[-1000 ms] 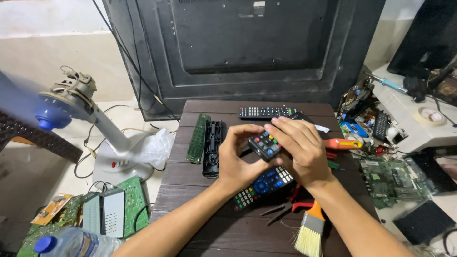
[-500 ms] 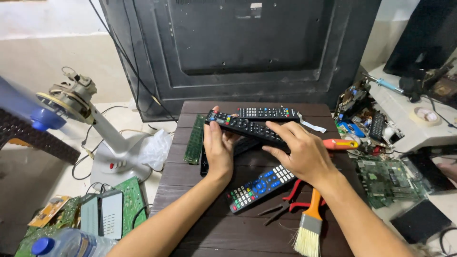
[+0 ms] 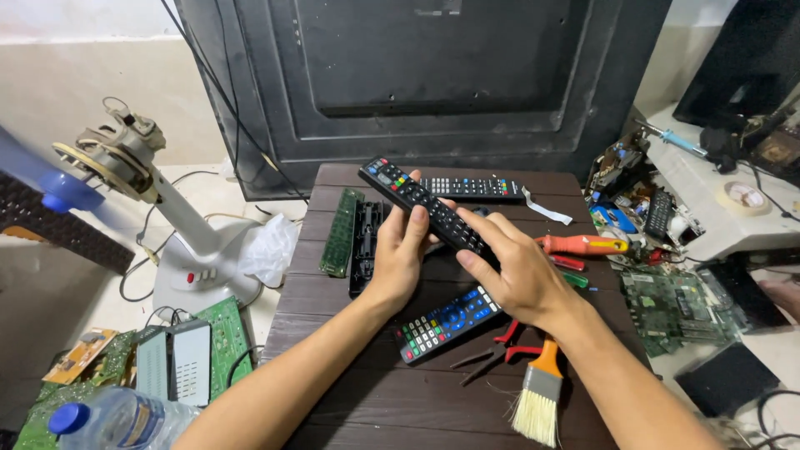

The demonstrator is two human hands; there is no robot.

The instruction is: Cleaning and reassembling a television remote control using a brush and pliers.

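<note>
Nearest the camera on the dark wooden table (image 3: pixel 350 400), a paintbrush (image 3: pixel 540 398) with an orange ferrule and pale bristles lies at the right forearm, bristles toward the viewer. Just beyond it rest red-handled pliers (image 3: pixel 500 346), partly under the right wrist. Beside them a black remote with blue and coloured keys (image 3: pixel 448 322) lies flat on the table, diagonal, between the two forearms. Above it both hands hold a long black remote control (image 3: pixel 427 208), raised off the table and slanted from upper left to lower right. The left hand (image 3: pixel 400 258) supports its middle from below, fingers pressed together and curled up against its near edge. The right hand (image 3: pixel 518 271) closes around its lower end, fingers folded over the key face. Left of the hands, a black plastic remote shell (image 3: pixel 363 243) lies beside a long green circuit board (image 3: pixel 342 232), the two nearly parallel. Right of the hands lies an orange-handled screwdriver (image 3: pixel 583 244). Farther back a third black remote (image 3: pixel 471 187) rests crosswise near the table's far edge, with a white strip (image 3: pixel 548 208) at its right end. Behind the table stands the large black back panel of a television (image 3: pixel 433 75). On the floor at left stands a fan base with bare motor (image 3: pixel 125 158).
</note>
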